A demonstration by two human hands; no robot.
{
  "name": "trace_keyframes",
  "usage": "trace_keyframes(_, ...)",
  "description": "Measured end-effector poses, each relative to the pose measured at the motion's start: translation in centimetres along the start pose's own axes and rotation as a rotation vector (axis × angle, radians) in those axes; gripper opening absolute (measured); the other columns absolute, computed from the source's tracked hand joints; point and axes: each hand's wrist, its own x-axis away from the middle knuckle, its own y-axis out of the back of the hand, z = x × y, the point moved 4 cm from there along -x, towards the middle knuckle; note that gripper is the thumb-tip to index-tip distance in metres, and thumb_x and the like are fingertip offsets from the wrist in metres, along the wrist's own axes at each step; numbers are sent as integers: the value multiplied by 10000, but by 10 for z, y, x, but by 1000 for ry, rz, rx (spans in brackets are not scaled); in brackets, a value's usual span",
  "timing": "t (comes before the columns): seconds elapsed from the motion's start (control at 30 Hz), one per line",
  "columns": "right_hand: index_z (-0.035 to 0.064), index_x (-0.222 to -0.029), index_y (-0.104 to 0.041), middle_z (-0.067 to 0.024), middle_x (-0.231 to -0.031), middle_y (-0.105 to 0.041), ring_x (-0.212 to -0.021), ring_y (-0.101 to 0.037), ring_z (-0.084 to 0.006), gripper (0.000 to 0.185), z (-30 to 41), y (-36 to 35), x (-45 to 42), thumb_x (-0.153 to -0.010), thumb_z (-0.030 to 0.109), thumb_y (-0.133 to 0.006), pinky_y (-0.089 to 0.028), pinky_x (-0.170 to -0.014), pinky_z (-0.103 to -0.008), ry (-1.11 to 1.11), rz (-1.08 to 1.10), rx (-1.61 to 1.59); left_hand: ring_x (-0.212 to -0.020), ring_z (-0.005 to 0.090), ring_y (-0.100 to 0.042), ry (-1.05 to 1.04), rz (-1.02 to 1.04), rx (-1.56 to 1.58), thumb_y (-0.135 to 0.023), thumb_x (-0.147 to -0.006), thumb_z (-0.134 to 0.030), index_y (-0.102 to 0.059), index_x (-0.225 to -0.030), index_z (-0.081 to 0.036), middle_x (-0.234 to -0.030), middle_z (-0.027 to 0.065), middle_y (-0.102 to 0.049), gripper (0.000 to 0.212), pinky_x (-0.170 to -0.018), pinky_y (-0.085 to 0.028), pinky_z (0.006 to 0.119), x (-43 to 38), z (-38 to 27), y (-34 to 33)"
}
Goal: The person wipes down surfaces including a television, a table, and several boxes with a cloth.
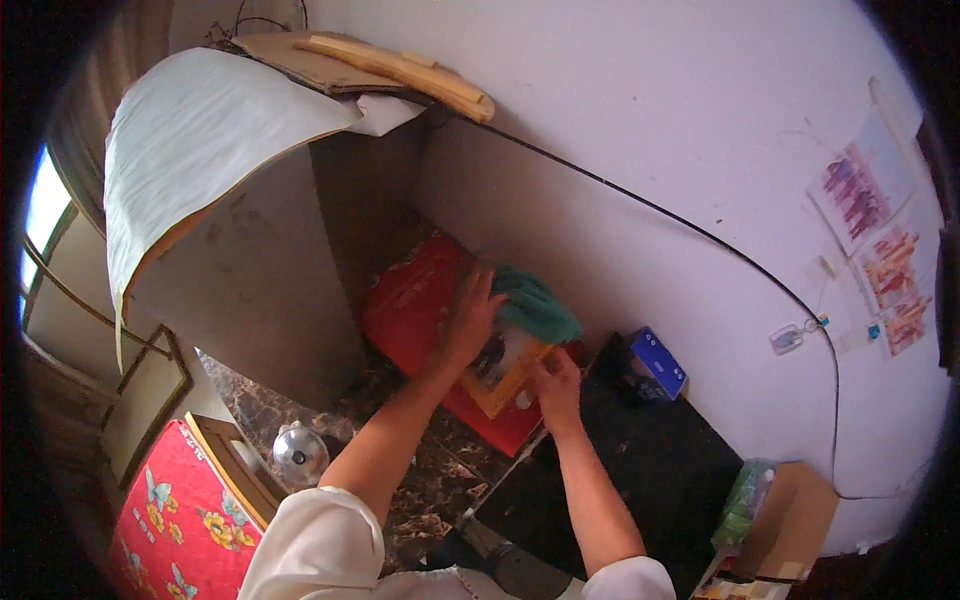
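Note:
A picture frame (493,406) with a yellow wooden border rests over a red surface (409,300) in the corner by the wall. A green cloth (541,307) lies bunched over its far part and hides it. My left hand (474,311) is at the frame's left side, its thumb close to the cloth. Whether it grips the border cannot be made out. My right hand (556,382) has its fingers closed on the frame's right border, just below the cloth.
A dark tabletop (622,465) carries a blue box (658,364) near the wall. Further right stands a cardboard carton (791,517) beside a green packet (742,499). A white-covered board (217,127) overhangs the left. Below it is a round metal lid (300,455). A black cable (675,217) runs along the wall.

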Motion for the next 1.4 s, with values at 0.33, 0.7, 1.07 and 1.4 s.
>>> trace_keyframes(0.33, 33, -1153, -560, -53, -1041, -616, -901, -608, -167, 320, 8, 21, -13, -860, 147, -622, -521, -736, -294, -52, -98, -209, -1031, 411, -490, 161, 12, 29, -508, -881, -42, -535, -1045, 44, -1117, 242, -543, 188, -889, -405, 467, 82, -3, 16)
trace_keyframes(0.7, 15, -1157, -555, -47, -1008, -619, -869, -577, -154, 319, -4, 21, -19, -858, 102, -626, -468, -754, -274, 4, -56, -257, -1083, 339, -511, 112, 317, 305, -506, -889, -59, -537, -1170, -60, -1127, 144, -553, 283, -936, -402, 434, 96, -75, 5)
trace_keyframes(1.07, 32, -1174, -550, -38, -1005, -630, -894, -587, -130, 321, 4, -3, -6, -872, 129, -602, -465, -786, -260, 176, 62, -12, -1125, 374, -476, -160, 8, -104, -574, -789, -23, -569, -1137, -45, -1184, 148, -542, 348, -935, -399, 452, 16, -26, 28)
trace_keyframes(1.4, 37, -1185, -546, -35, -1022, -624, -915, -573, -117, 338, -5, 16, -49, -862, 117, -604, -468, -785, -269, 87, 29, 0, -983, 352, -523, 321, 454, 463, -581, -727, -4, -600, -1011, -31, -1066, 168, -546, 286, -899, -410, 412, 134, 58, 8)
